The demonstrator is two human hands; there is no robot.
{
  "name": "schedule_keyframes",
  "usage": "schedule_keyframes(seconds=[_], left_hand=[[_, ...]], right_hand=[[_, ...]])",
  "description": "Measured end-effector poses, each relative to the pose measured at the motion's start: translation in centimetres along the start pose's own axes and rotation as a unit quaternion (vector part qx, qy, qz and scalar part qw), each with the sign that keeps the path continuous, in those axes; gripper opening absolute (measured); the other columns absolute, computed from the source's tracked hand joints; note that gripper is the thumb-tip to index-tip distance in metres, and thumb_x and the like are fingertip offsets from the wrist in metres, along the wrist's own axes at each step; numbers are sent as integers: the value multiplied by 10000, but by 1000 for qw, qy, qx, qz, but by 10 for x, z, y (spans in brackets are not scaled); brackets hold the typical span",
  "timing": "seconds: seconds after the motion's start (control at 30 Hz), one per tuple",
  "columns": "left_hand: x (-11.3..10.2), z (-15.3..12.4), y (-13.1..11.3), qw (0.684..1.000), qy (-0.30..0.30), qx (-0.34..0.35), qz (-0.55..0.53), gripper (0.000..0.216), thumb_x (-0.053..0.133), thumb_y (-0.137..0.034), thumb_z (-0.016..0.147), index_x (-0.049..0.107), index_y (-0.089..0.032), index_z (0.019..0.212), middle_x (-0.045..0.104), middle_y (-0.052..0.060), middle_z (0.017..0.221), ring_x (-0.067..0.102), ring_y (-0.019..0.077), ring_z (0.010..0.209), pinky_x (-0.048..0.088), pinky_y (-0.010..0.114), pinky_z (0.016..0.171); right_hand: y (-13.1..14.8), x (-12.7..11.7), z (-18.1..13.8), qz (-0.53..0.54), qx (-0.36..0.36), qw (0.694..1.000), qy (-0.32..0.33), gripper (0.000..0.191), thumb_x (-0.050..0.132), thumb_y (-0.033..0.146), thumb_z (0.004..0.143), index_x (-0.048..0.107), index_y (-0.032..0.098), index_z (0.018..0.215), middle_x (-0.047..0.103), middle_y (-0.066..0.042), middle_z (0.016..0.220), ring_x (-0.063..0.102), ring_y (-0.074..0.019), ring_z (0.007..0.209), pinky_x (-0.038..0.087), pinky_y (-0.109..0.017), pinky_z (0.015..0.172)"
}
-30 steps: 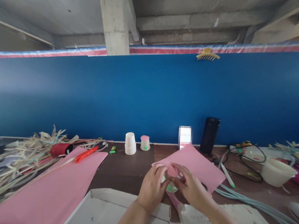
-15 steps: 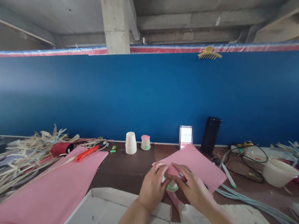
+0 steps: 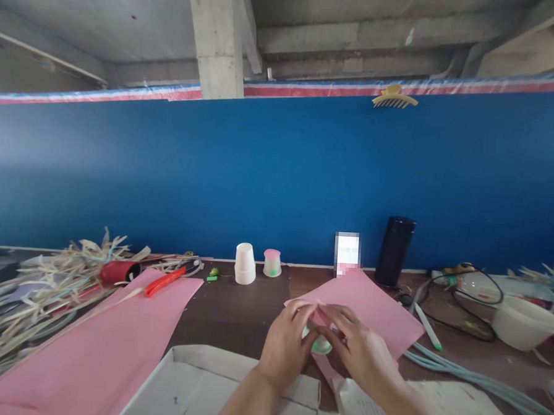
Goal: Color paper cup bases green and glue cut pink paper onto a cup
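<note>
My left hand [image 3: 286, 341] and my right hand [image 3: 358, 345] meet over a small white paper cup [image 3: 322, 344] with green around its lower edge. Fingers of both hands are bent around the cup from either side, their tips close together at its top. The fingers hide most of the cup. Beneath and behind the hands lies a sheet of pink paper [image 3: 373, 311], and a narrow pink strip [image 3: 326, 370] runs below the cup. Farther back, a similar cup with a pink top [image 3: 272, 264] stands beside a stack of white paper cups [image 3: 245, 264].
On the left, a large pink sheet [image 3: 98, 340] carries a red-handled tool [image 3: 165, 281] near shredded strips [image 3: 54, 295]. An open white box [image 3: 203, 383] lies in front. At right are a black cylinder [image 3: 395, 251], a marker [image 3: 428, 327], a white tub [image 3: 524, 326] and pale blue cords [image 3: 463, 369].
The view has shifted slightly, so things sit a little farther right in the picture. Both hands keep nearly the same pose around the cup.
</note>
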State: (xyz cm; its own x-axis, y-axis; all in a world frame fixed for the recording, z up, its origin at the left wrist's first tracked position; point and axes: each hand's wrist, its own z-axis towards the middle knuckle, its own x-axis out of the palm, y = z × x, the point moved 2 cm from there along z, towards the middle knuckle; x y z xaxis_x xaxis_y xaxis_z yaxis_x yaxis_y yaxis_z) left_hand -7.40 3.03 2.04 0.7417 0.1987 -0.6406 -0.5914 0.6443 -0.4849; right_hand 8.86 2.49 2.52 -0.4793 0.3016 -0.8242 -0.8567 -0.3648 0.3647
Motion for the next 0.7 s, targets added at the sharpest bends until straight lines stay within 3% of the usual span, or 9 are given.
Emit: schedule_keyframes(seconds=[0.17,0.3,0.37,0.5,0.7], left_hand=[[9,-5,11,995,-14,-101,-2,621,590,-365,771,357,-217,1328,468,109,1279,498,241,1115,444,363,890],[21,-9,23,984,21,-177,17,859,661,-482,663,309,-132,1364,484,159,1281,461,296,1150,384,386,931],[24,-8,25,981,41,-186,23,815,660,-491,653,375,-126,1324,559,140,1192,498,290,1081,386,376,902],[22,-3,21,981,66,-179,39,509,627,-460,691,567,-169,1105,636,81,1017,541,262,919,407,351,796],[20,-2,18,981,63,-175,48,438,634,-449,689,600,-162,1018,635,79,978,535,245,906,400,332,781]], right_hand=[[1,0,-1,-2,4,1000,-4,364,371,442,895,518,335,1211,591,-41,1188,673,-199,786,505,-288,596],[2,-1,-1,-5,-4,1000,-3,343,382,415,894,522,340,1198,597,-30,1174,672,-178,768,509,-276,593],[3,-2,-2,-7,-11,1000,-7,336,397,414,886,533,333,1183,605,-31,1157,671,-174,760,512,-273,593],[4,-1,-2,-12,-18,1000,-13,320,426,365,869,545,331,1164,615,-24,1141,672,-165,717,510,-266,557],[2,0,-2,-10,-27,999,-25,297,437,332,864,578,325,1126,615,-12,1152,673,-155,712,519,-262,567]])
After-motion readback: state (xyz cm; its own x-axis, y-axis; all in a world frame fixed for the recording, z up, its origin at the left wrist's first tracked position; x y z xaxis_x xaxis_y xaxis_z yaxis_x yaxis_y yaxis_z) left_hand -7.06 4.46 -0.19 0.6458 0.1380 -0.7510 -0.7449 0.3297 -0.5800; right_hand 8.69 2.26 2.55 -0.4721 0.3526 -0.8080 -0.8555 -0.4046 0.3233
